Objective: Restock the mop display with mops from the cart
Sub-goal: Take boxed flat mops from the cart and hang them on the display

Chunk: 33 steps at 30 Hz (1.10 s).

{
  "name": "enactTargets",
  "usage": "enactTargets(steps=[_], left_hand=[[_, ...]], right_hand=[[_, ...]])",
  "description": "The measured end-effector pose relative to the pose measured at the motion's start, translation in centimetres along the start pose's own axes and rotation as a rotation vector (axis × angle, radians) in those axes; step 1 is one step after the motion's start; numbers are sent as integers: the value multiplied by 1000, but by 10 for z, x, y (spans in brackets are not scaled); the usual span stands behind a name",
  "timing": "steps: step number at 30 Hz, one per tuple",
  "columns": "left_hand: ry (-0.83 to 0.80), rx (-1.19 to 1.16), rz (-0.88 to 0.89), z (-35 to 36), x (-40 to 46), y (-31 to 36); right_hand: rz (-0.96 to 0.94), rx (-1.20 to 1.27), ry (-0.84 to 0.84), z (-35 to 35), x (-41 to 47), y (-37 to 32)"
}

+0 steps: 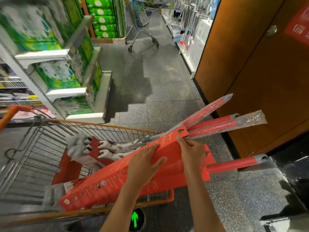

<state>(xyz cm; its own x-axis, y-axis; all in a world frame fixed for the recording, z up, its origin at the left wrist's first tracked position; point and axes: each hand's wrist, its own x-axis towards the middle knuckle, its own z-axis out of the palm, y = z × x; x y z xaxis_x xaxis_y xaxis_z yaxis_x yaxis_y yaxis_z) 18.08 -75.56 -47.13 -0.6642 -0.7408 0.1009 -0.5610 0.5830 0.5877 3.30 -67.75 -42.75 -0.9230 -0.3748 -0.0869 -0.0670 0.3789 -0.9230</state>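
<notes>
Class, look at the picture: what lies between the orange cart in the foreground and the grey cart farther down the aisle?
In the head view, only bare speckled floor lies between the orange cart and the grey cart.

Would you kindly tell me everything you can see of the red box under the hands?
The red box is a long, flat carton, apparently cardboard, printed with white icons and text, with a hang-hole at its far end. It lies tilted across the cart, far end raised to the right. Red mop handles, some in bubble wrap, stick out beyond that end. The left hand lies flat on its face; the right hand grips its upper edge near the far end.
</notes>
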Motion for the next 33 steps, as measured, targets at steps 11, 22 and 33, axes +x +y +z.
enactTargets(steps=[11, 22, 33], left_hand=[[174, 67, -1, -61, -14, 2], [337, -147, -100, -131, -20, -16], [352, -655, -75, -203, -51, -57]], right_hand=[[-159, 21, -231, -10, -39, -80], [-211, 318, -390, 17, -65, -82], [-248, 430, -817, 87, -93, -94]])
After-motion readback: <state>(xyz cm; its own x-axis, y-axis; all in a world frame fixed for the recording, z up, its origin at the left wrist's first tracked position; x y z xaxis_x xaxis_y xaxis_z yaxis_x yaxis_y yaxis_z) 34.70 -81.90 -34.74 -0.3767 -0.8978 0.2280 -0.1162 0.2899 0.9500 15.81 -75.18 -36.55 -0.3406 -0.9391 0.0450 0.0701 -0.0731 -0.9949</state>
